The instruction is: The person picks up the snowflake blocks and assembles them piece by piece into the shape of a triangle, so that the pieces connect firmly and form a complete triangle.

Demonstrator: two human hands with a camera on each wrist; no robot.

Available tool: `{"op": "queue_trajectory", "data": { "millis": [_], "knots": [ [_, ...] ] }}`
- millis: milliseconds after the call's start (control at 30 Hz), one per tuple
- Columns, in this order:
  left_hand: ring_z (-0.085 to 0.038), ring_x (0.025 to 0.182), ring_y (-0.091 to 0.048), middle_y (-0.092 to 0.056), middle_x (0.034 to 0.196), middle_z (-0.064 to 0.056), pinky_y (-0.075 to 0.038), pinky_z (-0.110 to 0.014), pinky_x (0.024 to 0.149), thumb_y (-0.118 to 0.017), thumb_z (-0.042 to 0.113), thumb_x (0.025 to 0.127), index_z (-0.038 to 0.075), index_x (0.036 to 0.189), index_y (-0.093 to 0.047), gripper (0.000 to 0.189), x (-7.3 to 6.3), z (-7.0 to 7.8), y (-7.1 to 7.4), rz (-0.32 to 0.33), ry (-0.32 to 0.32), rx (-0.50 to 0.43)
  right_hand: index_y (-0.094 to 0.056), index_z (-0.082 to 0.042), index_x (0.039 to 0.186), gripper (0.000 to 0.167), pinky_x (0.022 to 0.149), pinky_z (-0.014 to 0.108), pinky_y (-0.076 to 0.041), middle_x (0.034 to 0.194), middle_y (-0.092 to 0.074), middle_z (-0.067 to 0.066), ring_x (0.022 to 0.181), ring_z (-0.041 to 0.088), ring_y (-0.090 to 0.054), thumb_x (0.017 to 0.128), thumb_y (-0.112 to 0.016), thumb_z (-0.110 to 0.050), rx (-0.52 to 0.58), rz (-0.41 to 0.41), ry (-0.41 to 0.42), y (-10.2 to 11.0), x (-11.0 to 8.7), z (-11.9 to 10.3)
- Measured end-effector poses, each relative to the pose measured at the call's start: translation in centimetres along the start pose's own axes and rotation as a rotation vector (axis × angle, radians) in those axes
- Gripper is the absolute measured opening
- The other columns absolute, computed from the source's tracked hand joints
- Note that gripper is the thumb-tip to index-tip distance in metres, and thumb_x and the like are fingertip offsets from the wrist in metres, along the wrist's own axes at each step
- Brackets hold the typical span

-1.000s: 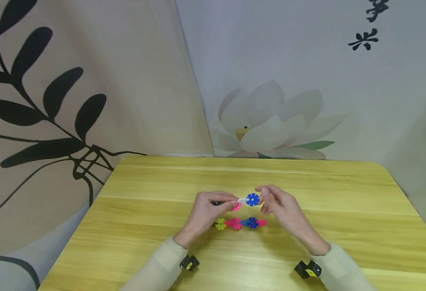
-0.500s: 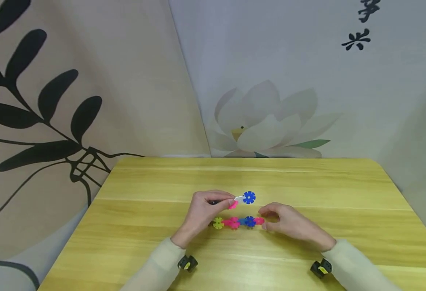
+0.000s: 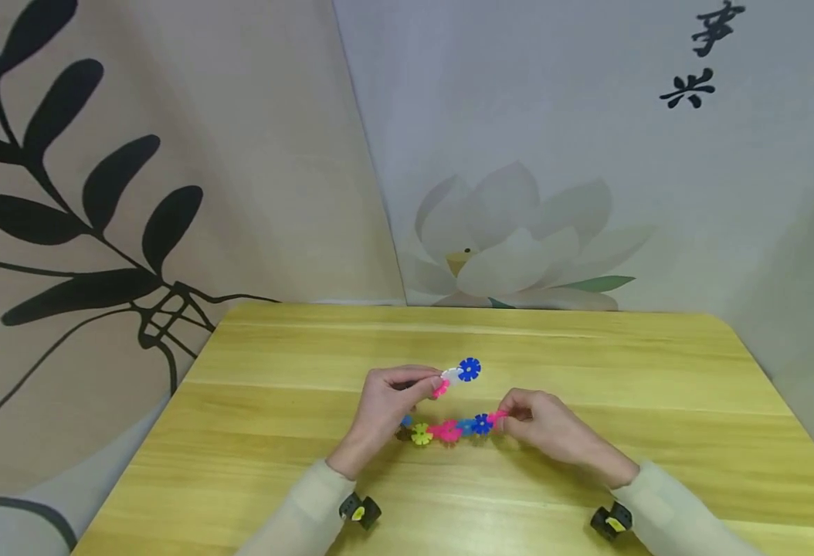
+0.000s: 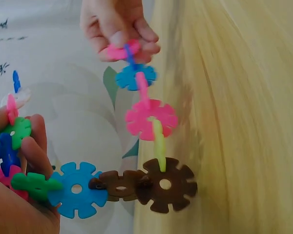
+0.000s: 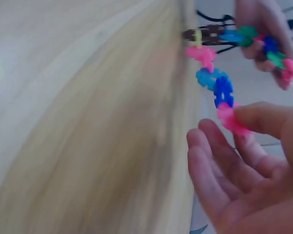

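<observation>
One chain of interlocking plastic snowflake discs runs between both hands. In the head view my left hand [image 3: 388, 403] pinches it near one end; a white disc [image 3: 452, 375] and a dark blue disc [image 3: 469, 369] stick out past the fingertips. The left wrist view shows green, blue and pink discs in that palm, then a light blue disc [image 4: 90, 189] and a brown disc [image 4: 179, 187] hanging outside it. At the other end, my right hand [image 3: 549, 428] pinches a pink disc [image 5: 229, 118] between thumb and fingers. A yellow disc [image 3: 422, 434] and several others span the middle.
The wooden table [image 3: 275, 463] lies beneath both hands. Behind its far edge hangs a backdrop [image 3: 296, 154] printed with leaves and a lotus. Small black wrist cameras [image 3: 360, 511] sit at both sleeves.
My right hand came down from beside the upper blue disc and took hold of the pink end disc. My left hand kept its grip, and the dark blue end disc moved slightly up and left.
</observation>
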State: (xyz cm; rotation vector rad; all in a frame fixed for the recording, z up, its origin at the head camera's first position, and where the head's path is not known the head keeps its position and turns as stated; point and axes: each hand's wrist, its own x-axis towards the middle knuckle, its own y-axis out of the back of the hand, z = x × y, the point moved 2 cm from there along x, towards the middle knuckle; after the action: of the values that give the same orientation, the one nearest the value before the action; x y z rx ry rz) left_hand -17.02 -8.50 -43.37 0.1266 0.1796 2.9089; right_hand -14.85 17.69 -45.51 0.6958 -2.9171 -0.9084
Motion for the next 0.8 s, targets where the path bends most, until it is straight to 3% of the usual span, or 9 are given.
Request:
{"op": "queue_trajectory", "data": {
  "millis": [200, 400, 567, 800],
  "knots": [
    [-0.015, 0.072, -0.063, -0.079, 0.098, -0.008, -0.056, -0.03, 0.064, -0.079, 0.03, 0.094, 0.009, 0.108, -0.082, 0.025, -0.3, -0.6, -0.1, 0.065, 0.07, -0.122, -0.061, 0.0, 0.11, 0.021, 0.085, 0.036, -0.06, 0.104, -0.071, 0.014, 0.1, 0.034, -0.07, 0.104, -0.064, -0.02, 0.232, 0.063, 0.017, 0.4, -0.6, -0.8],
    [-0.012, 0.072, -0.066, -0.078, 0.094, -0.011, -0.054, -0.025, 0.064, -0.08, 0.029, 0.093, 0.004, 0.111, -0.079, 0.031, -0.5, -1.6, -0.8, 0.132, 0.167, -0.266, -0.057, 0.008, 0.116, 0.028, 0.087, 0.039, -0.061, 0.108, -0.069, 0.02, 0.098, 0.038, -0.072, 0.104, -0.065, -0.016, 0.408, 0.17, 0.017, 0.5, -0.7, -1.6],
    [-0.017, 0.081, -0.072, -0.078, 0.101, -0.01, -0.056, -0.025, 0.067, -0.082, 0.029, 0.091, 0.004, 0.113, -0.078, 0.034, -0.7, -2.0, -1.3, 0.175, 0.195, -0.34, -0.059, 0.009, 0.117, 0.03, 0.084, 0.037, -0.061, 0.106, -0.069, 0.02, 0.094, 0.035, -0.074, 0.104, -0.065, -0.018, 0.407, 0.237, 0.009, 0.7, -0.4, -2.0],
    [-0.021, 0.091, -0.073, -0.075, 0.114, -0.007, -0.056, -0.03, 0.079, -0.079, 0.028, 0.094, 0.003, 0.122, -0.075, 0.038, -1.0, -2.6, -1.5, 0.181, 0.216, -0.38, -0.061, 0.009, 0.115, 0.03, 0.085, 0.04, -0.061, 0.104, -0.07, 0.019, 0.092, 0.033, -0.074, 0.105, -0.064, -0.018, 0.374, 0.243, 0.021, 0.9, 0.1, -1.8]
  ]
}}
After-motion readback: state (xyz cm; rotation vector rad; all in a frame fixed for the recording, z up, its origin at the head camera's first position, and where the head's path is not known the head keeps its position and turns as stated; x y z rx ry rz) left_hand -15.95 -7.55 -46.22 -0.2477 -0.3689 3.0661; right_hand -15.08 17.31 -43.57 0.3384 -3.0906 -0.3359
